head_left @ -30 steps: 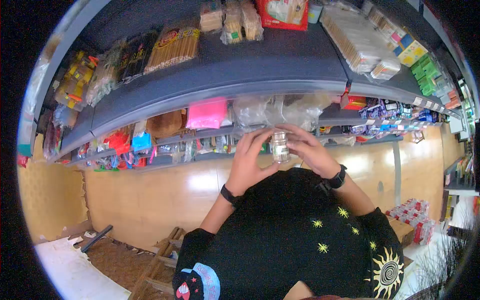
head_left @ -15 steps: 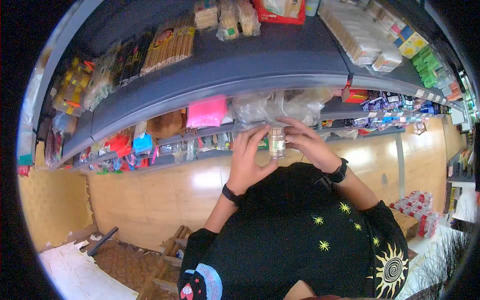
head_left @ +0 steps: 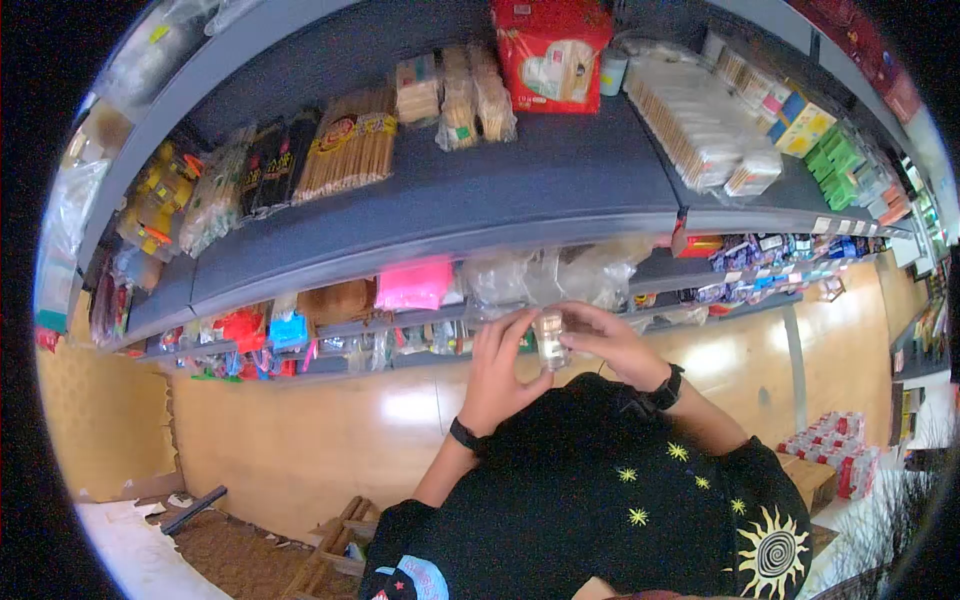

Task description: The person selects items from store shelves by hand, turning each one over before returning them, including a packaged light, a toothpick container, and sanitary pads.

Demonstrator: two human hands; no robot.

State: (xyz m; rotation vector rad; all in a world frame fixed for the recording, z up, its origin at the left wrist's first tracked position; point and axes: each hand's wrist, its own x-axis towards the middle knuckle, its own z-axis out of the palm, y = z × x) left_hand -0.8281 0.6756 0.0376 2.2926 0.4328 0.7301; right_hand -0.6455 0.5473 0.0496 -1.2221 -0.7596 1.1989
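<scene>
"What's just changed on your feed?"
"My view has tipped upward: the dark grey upper shelf (head_left: 540, 165) sits lower in it, and more of the glossy red box (head_left: 550, 60) at its far side shows. To me that alters the outlook, not the hold; the small clear cylindrical jar (head_left: 552, 342) is still between the hands, in front of the shelving."
"And the fingers?"
"My left hand (head_left: 492, 388) grasps the jar, fingertips at its far end, thumb at its near end. My right hand (head_left: 632, 358) has it too, thumb against its right side, fingers curled over the far end; some contact is hidden. Neither hand is released."
"Count for me."
"One jar, two hands, two black wristbands, one at each wrist. On the shelf, one red box, one pale blue cup (head_left: 613, 72) just right of it, two clear bags of short pale sticks (head_left: 475, 100) to its left, and one flat pack of long tan sticks (head_left: 350, 145) farther left. Lower down, one bright pink plastic packet (head_left: 415, 283). The clear-wrapped bundles (head_left: 690, 125) at right overlap too much to count."
</scene>
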